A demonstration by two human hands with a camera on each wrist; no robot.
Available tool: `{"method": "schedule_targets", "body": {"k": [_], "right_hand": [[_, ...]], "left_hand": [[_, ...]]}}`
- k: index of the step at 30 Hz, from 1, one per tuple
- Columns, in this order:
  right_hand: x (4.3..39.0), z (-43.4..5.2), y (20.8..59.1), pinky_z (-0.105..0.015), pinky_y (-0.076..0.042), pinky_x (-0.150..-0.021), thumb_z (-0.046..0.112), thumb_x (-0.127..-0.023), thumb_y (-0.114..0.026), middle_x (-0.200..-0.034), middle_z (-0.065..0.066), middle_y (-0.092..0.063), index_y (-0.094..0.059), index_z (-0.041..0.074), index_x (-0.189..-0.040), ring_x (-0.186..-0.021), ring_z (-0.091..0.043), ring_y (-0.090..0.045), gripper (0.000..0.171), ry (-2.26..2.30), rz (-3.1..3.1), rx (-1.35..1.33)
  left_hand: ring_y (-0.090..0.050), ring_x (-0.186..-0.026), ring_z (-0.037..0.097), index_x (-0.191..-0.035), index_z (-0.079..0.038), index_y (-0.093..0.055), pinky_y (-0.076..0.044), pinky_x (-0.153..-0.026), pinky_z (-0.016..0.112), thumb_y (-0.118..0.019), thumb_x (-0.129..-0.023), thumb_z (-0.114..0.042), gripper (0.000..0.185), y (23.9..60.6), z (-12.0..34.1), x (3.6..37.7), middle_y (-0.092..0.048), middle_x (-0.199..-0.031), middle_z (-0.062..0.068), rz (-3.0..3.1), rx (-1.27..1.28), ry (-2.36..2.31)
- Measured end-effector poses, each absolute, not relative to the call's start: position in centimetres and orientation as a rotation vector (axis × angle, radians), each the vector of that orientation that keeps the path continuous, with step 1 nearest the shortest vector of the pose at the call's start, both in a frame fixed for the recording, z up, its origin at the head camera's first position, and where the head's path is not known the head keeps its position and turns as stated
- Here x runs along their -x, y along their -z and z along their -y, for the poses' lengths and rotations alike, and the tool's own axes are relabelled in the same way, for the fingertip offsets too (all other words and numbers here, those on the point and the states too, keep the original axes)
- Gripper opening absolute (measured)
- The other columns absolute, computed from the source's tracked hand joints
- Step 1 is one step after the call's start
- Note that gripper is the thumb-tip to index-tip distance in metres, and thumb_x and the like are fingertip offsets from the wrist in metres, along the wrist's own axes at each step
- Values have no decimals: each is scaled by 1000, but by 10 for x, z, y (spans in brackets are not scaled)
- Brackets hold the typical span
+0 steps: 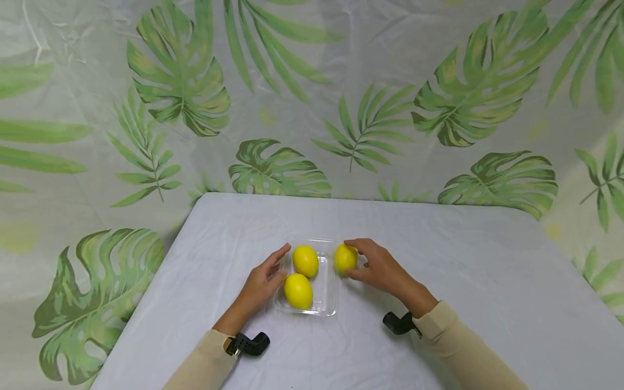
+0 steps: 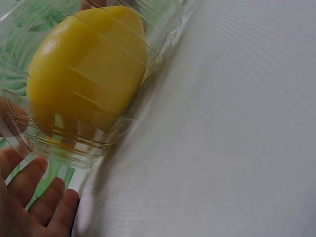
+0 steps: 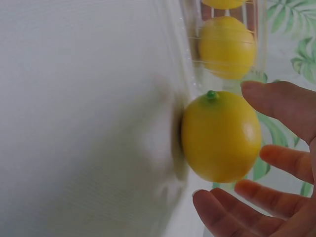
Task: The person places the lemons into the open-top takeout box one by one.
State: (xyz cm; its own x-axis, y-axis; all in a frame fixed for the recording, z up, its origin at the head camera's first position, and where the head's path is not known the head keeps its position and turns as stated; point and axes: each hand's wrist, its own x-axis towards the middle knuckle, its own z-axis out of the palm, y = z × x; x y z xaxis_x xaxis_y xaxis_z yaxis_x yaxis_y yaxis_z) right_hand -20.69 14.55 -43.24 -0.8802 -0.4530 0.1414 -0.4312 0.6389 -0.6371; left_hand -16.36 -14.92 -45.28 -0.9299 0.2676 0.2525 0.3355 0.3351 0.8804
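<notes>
Your right hand [image 1: 382, 268] is curling round a lemon [image 1: 345, 258], thumb on the near side and fingers over the far side; in the right wrist view the fingers [image 3: 284, 106] are lying spread about the fruit, and whether they are pressing on it I cannot tell. That lemon is sitting on the white surface [image 1: 487, 281], just to the left of your right palm and right against the outer wall of the clear plastic tray [image 1: 325, 309].

Your left hand [image 1: 260, 284] is resting with relaxed, fairly straight fingers along the tray's other side, fingertips touching its rim and holding nothing. Just to the right of those fingers, two more lemons are lying inside the tray: the far lemon [image 1: 305, 260] beside your fingertips, the near lemon [image 1: 298, 291] beside your thumb. In the left wrist view one lemon [image 2: 89, 69] is showing through the ribbed tray wall, with your fingers [image 2: 34, 197] below it.

Small black cameras are sitting at both beige-sleeved wrists.
</notes>
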Motion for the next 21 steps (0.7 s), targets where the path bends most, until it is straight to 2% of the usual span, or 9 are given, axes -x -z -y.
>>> {"method": "schedule_targets", "body": {"k": [8,12,17,21], "right_hand": [[204,-141,435,-39,-56,-86,26,-80,-79,-140,-9,-48,-47,8,-140,-120,-25,-51,71,1028,-2835,769],[205,-139,436,-37,-57,-85,27,-80,-80,-140,-10,-48,-48,9,-141,-122,-26,-50,71,991,-2855,755],[207,-137,438,-37,-56,-85,26,-79,-80,-139,-11,-49,-48,9,-140,-120,-27,-51,71,959,-2873,740],[208,-136,440,-38,-56,-85,23,-79,-80,-138,-12,-49,-48,10,-140,-119,-27,-52,71,961,-2889,743]], "left_hand": [[-34,-140,27,-146,-4,-40,-34,-110,47,-50,-95,0,53,469,151,172,-37,-152,11,2506,563,1689],[-35,-140,22,-147,-12,-40,-35,-110,44,-52,-95,-3,54,487,154,180,-37,-153,2,2509,547,1673],[-35,-139,14,-147,-22,-41,-36,-110,37,-53,-95,-8,55,492,155,182,-37,-152,-9,2530,537,1662],[-36,-138,10,-147,-24,-41,-36,-110,34,-52,-95,-10,55,492,155,183,-36,-151,-13,2537,531,1658]]}}
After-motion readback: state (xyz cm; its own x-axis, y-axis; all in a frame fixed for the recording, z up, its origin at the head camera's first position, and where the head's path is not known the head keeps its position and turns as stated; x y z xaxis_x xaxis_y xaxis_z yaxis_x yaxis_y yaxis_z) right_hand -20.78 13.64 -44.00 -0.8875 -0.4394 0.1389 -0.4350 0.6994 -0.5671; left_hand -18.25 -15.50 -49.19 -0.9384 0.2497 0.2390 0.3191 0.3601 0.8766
